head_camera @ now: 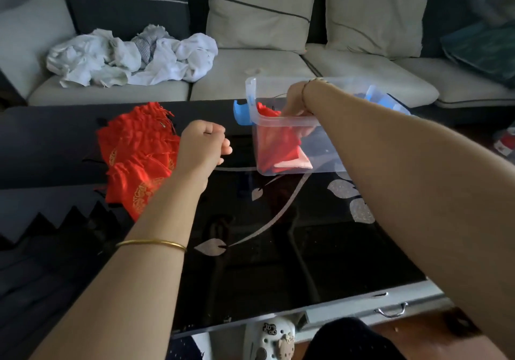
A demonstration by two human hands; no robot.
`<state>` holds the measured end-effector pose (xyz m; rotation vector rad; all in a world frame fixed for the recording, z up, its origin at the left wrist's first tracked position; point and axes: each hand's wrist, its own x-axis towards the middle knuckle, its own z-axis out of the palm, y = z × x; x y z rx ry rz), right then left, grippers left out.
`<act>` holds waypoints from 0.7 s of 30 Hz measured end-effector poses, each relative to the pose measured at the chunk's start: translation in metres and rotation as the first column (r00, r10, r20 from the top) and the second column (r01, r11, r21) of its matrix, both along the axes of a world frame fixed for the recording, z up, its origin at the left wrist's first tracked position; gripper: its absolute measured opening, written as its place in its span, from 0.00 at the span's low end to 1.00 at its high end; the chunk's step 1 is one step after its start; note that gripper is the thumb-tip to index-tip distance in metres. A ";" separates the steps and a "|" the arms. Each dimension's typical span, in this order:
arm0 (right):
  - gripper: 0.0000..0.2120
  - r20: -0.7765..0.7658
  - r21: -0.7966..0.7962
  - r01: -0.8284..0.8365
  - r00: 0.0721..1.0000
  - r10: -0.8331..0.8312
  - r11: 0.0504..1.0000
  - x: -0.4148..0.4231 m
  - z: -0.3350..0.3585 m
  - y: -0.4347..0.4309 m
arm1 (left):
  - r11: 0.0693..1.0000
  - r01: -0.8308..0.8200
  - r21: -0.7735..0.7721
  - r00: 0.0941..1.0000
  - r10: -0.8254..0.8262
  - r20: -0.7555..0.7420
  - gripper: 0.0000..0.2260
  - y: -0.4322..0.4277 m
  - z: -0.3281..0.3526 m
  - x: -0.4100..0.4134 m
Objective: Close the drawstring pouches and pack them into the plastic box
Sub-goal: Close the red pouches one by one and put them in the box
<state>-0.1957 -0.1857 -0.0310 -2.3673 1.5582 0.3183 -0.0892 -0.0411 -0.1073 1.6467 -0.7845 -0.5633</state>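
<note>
Thin gold bangle (152, 244) on left wrist — slim bracelet (305, 92) on right, white clog (269, 337) with charms

Crumpled white cloth (131, 55) on sofa (250, 66); black glass table (264, 262)
</note>
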 end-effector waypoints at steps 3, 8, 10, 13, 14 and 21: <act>0.06 -0.078 -0.064 0.011 0.997 -0.016 0.998 0.001 -0.002 0.003 | 1.000 -0.008 0.020 1.000 0.008 0.003 0.07 0.002 -0.006 0.005; 0.16 0.190 -0.215 0.078 0.981 -0.037 0.973 0.002 0.003 -0.005 | 0.997 -0.036 0.065 0.998 0.032 0.054 0.08 0.009 -0.012 0.016; 0.12 0.439 -0.306 0.163 0.898 -0.012 0.938 0.003 0.009 0.004 | 0.991 -0.077 0.110 0.991 0.064 0.116 0.09 0.016 -0.020 0.022; 0.08 0.711 -0.294 0.169 0.696 0.097 0.941 0.013 0.010 0.050 | 0.956 -0.219 0.196 0.952 0.165 0.260 0.12 0.029 -0.034 0.035; 0.09 0.771 -0.218 0.110 0.629 0.102 0.970 0.018 0.001 0.073 | 0.935 -0.273 0.228 0.936 0.204 0.287 0.13 0.036 -0.038 0.039; 0.13 0.561 0.109 -0.121 0.827 0.039 0.987 0.076 -0.111 0.133 | 0.720 -0.455 0.524 0.890 0.383 0.247 0.24 0.082 -0.043 0.053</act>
